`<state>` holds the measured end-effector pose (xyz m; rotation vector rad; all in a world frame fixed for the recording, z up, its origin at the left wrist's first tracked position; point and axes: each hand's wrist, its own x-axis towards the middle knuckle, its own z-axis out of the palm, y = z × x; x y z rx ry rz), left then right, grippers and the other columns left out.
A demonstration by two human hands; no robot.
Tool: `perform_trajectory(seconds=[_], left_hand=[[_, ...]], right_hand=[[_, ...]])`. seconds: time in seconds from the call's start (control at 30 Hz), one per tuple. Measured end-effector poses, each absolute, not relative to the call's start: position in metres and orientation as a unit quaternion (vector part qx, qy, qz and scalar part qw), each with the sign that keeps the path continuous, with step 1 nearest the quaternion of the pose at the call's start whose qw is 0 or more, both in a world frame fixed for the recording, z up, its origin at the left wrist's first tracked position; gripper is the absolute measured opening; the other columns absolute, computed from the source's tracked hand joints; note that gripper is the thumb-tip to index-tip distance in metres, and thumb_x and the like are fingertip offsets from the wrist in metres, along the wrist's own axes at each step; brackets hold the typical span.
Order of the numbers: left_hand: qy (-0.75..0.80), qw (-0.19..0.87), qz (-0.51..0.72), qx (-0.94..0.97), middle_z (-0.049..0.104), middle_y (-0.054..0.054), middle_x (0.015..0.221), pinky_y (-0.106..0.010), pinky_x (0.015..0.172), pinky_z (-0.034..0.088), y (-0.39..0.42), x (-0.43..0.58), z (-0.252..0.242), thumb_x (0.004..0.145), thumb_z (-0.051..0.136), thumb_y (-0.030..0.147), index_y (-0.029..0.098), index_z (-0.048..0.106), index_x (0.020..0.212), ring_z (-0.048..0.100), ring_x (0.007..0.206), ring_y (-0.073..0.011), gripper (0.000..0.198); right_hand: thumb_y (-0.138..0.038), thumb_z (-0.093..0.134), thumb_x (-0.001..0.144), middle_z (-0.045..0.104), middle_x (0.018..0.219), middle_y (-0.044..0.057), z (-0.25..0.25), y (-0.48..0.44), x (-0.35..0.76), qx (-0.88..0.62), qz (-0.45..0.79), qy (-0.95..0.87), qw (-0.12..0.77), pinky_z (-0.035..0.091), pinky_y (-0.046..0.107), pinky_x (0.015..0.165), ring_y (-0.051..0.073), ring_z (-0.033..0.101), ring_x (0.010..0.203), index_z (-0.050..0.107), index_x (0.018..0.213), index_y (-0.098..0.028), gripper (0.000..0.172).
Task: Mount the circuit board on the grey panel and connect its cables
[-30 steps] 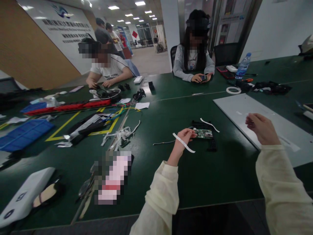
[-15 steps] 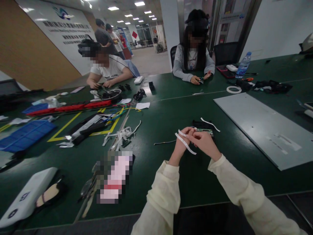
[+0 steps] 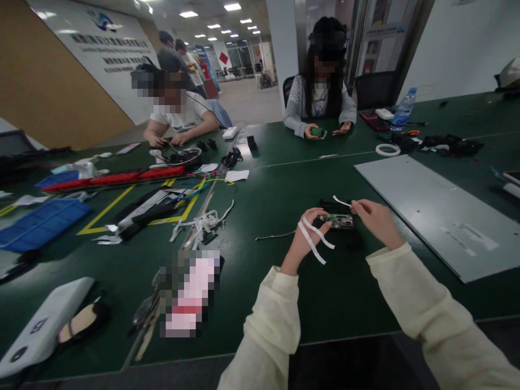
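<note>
My left hand (image 3: 306, 234) is closed at the left end of a small green circuit board (image 3: 341, 221), which it grips between thumb and fingers. Two white tape strips (image 3: 312, 244) lie across the back of this hand, their ends hanging free. To the right, my right hand (image 3: 376, 221) pinches the near end of another white strip (image 3: 342, 201). This strip's far end reaches over a black part (image 3: 331, 206) just behind the board; whether it sticks there I cannot tell. A thin dark cable (image 3: 275, 236) runs out to the left from behind my left hand.
A large grey panel (image 3: 439, 216) lies on the right, with a white tape roll (image 3: 388, 149) behind it. Crumpled white strips (image 3: 205, 223), a phone (image 3: 193, 298) and a blue basket (image 3: 44, 222) are to the left. Two people sit across the table (image 3: 260, 303).
My right hand has left the strips on my left hand and moved right, taking hold of the strip by the black part. The circuit board shows more. A co-worker's hand turned over a green item.
</note>
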<state>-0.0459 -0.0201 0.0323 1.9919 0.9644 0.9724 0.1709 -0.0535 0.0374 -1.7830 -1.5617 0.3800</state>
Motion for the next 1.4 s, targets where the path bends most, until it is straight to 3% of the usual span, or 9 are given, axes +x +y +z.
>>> perform_trajectory(seconds=[0.13, 0.2, 0.27, 0.43, 0.7, 0.8, 0.9, 1.03, 1.4], left_hand=[[0.351, 0.336, 0.329, 0.81, 0.055, -0.01, 0.129, -0.045, 0.111, 0.03, -0.022, -0.046, 0.024, 0.078, 0.068, 0.03, 0.021, 0.06, 0.114, 0.041, 0.13, -0.0244, 0.037], [0.352, 0.322, 0.304, 0.824, 0.052, -0.01, 0.133, -0.047, 0.112, 0.027, -0.022, -0.045, 0.02, 0.078, 0.067, 0.032, 0.021, 0.056, 0.121, 0.038, 0.133, -0.0252, 0.045], [0.366, 0.309, 0.279, 0.832, 0.049, -0.009, 0.137, -0.049, 0.113, 0.025, -0.023, -0.045, 0.018, 0.079, 0.067, 0.034, 0.024, 0.055, 0.123, 0.035, 0.135, -0.0266, 0.047], [0.39, 0.272, 0.231, 0.849, 0.042, -0.006, 0.141, -0.049, 0.11, 0.028, -0.022, -0.046, 0.019, 0.078, 0.066, 0.039, 0.028, 0.057, 0.121, 0.035, 0.133, -0.0291, 0.045], [0.448, 0.25, 0.21, 0.832, 0.046, -0.006, 0.128, -0.05, 0.097, 0.038, -0.019, -0.041, 0.022, 0.074, 0.069, 0.041, 0.03, 0.058, 0.115, 0.047, 0.117, -0.0305, 0.043], [0.47, 0.267, 0.238, 0.807, 0.047, -0.009, 0.124, -0.048, 0.096, 0.04, -0.018, -0.039, 0.022, 0.071, 0.071, 0.042, 0.027, 0.045, 0.128, 0.049, 0.114, -0.0302, 0.064], [0.475, 0.272, 0.229, 0.805, 0.042, -0.011, 0.128, -0.05, 0.098, 0.037, -0.017, -0.039, 0.022, 0.071, 0.07, 0.047, 0.03, 0.033, 0.139, 0.046, 0.118, -0.0322, 0.08], [0.477, 0.247, 0.183, 0.823, 0.041, -0.008, 0.122, -0.049, 0.097, 0.038, -0.014, -0.04, 0.022, 0.067, 0.073, 0.046, 0.032, 0.05, 0.127, 0.048, 0.114, -0.0321, 0.066], [0.464, 0.25, 0.169, 0.833, 0.045, -0.002, 0.103, -0.039, 0.088, 0.044, -0.01, -0.043, 0.027, 0.064, 0.076, 0.042, 0.031, 0.057, 0.112, 0.053, 0.101, -0.0254, 0.053]], right_hand=[[-0.046, 0.037, 0.09, 0.054, 0.125, 0.02, 0.007, -0.045, 0.23, -0.773, -0.057, -0.573, 0.268, 0.037, 0.05, 0.095, 0.034, 0.046, 0.119, 0.057, 0.121, -0.013, 0.049], [-0.049, 0.035, 0.09, 0.039, 0.141, 0.019, -0.01, -0.045, 0.252, -0.819, -0.1, -0.526, 0.206, 0.028, 0.064, 0.097, 0.042, 0.027, 0.131, 0.05, 0.13, -0.017, 0.053], [-0.053, 0.031, 0.09, 0.032, 0.145, 0.018, -0.025, -0.047, 0.267, -0.853, -0.089, -0.49, 0.155, 0.021, 0.072, 0.094, 0.045, 0.018, 0.134, 0.048, 0.132, -0.021, 0.055], [-0.057, 0.021, 0.09, 0.035, 0.142, 0.017, -0.043, -0.049, 0.278, -0.873, -0.045, -0.471, 0.118, 0.023, 0.072, 0.091, 0.044, 0.028, 0.128, 0.043, 0.135, -0.024, 0.06], [-0.054, 0.025, 0.09, 0.047, 0.132, 0.015, -0.037, -0.049, 0.281, -0.852, -0.072, -0.505, 0.121, 0.033, 0.062, 0.088, 0.041, 0.039, 0.116, 0.051, 0.127, -0.021, 0.056], [-0.053, 0.028, 0.089, 0.054, 0.122, 0.015, -0.035, -0.046, 0.287, -0.851, -0.052, -0.507, 0.127, 0.034, 0.061, 0.087, 0.039, 0.041, 0.114, 0.055, 0.122, -0.021, 0.053], [-0.057, 0.028, 0.088, 0.05, 0.129, 0.015, -0.038, -0.044, 0.292, -0.867, -0.047, -0.477, 0.136, 0.027, 0.068, 0.09, 0.043, 0.035, 0.12, 0.052, 0.126, -0.023, 0.057], [-0.062, 0.026, 0.087, 0.035, 0.144, 0.014, -0.044, -0.043, 0.294, -0.875, -0.057, -0.465, 0.121, 0.02, 0.071, 0.093, 0.048, 0.025, 0.128, 0.044, 0.135, -0.025, 0.063], [-0.052, 0.025, 0.092, 0.042, 0.139, 0.013, -0.038, -0.051, 0.286, -0.835, -0.1, -0.532, 0.101, 0.032, 0.059, 0.093, 0.038, 0.036, 0.122, 0.046, 0.134, -0.023, 0.055]])
